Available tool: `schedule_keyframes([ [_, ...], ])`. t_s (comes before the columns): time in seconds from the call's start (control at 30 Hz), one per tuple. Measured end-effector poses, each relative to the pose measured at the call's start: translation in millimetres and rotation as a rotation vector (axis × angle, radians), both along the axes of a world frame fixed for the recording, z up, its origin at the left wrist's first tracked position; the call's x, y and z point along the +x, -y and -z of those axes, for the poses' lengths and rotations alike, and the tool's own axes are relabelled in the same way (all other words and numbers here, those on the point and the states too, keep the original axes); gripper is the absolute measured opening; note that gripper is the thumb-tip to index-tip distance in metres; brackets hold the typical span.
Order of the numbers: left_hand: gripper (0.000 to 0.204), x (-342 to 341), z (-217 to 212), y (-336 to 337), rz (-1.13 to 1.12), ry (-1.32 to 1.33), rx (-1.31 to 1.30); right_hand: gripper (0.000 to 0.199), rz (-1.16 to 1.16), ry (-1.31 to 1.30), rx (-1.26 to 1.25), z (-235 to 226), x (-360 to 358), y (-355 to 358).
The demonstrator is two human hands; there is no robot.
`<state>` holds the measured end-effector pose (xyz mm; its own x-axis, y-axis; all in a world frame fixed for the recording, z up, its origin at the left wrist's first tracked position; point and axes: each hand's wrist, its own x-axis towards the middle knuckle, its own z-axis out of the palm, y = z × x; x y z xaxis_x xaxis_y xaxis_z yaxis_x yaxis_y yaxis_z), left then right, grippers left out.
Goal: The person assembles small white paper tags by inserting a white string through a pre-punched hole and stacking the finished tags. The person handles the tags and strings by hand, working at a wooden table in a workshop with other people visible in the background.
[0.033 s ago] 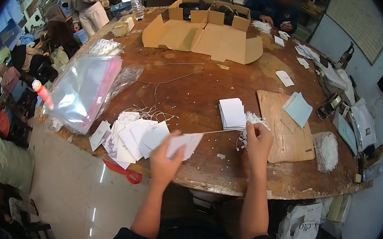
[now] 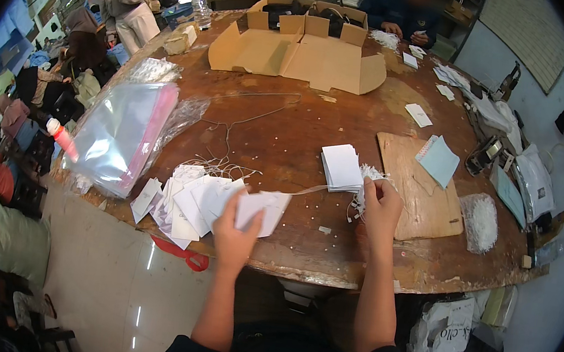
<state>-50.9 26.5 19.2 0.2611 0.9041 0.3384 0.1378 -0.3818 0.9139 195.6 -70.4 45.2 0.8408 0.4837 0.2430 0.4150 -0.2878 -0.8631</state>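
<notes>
My left hand (image 2: 236, 230) is closed around a few white hang tags (image 2: 268, 212), the thumb lying across the front one. From their corner a thin white string (image 2: 308, 190) runs right in a slight curve toward my right hand (image 2: 382, 204). The right thumb and forefinger are pinched together; the string's end is too fine to make out there. Behind those fingers lies a heap of white tag strings (image 2: 360, 199), beside a neat stack of white tags (image 2: 341, 168). Left of my left hand, strung tags (image 2: 187, 197) are spread in an overlapping pile.
A wooden board (image 2: 422, 211) bears a light blue notebook (image 2: 437, 161). Right of it lies a clear bag of white strings (image 2: 480, 224). Clear plastic bags (image 2: 121, 135) cover the table's left side. An opened cardboard box (image 2: 328, 60) stands behind; a co-worker (image 2: 398, 16) sits beyond.
My left hand has shifted slightly left with the tags, which now face more upright. The string, straight before, curves a little. My right hand has hardly moved.
</notes>
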Motion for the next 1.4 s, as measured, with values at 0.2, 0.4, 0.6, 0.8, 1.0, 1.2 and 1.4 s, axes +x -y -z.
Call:
schedule_keyframes([
  [0.2,0.068,-18.6,-0.3,-36.5,-0.161,-0.079,-0.119,0.031,-0.112,0.471,-0.211,6.6,3.9,-19.5],
  [0.4,0.054,-5.3,1.0,-28.3,-0.311,-0.36,0.44,0.048,-0.081,0.581,-0.423,16.6,-2.6,-37.5],
  [0.6,0.04,28.5,1.8,-5.4,0.01,-0.293,0.385,0.048,-0.034,0.59,-0.474,20.9,-4.9,-41.8],
  [0.8,0.035,44.2,7.5,8.5,0.163,-0.331,0.378,0.042,-0.039,0.6,-0.43,19.9,-4.1,-40.3],
  [1.0,0.035,42.3,7.6,12.3,0.212,-0.35,0.382,0.036,-0.051,0.655,-0.36,22.5,-3.2,-37.8],
  [1.2,0.034,43.6,6.3,13.4,0.223,-0.376,0.397,0.033,-0.101,0.578,-0.394,27.4,-2.3,-37.4],
  [1.4,0.034,44.0,7.1,14.0,0.231,-0.414,0.407,0.046,0.009,0.672,-0.405,28.0,-13.4,-43.1],
])
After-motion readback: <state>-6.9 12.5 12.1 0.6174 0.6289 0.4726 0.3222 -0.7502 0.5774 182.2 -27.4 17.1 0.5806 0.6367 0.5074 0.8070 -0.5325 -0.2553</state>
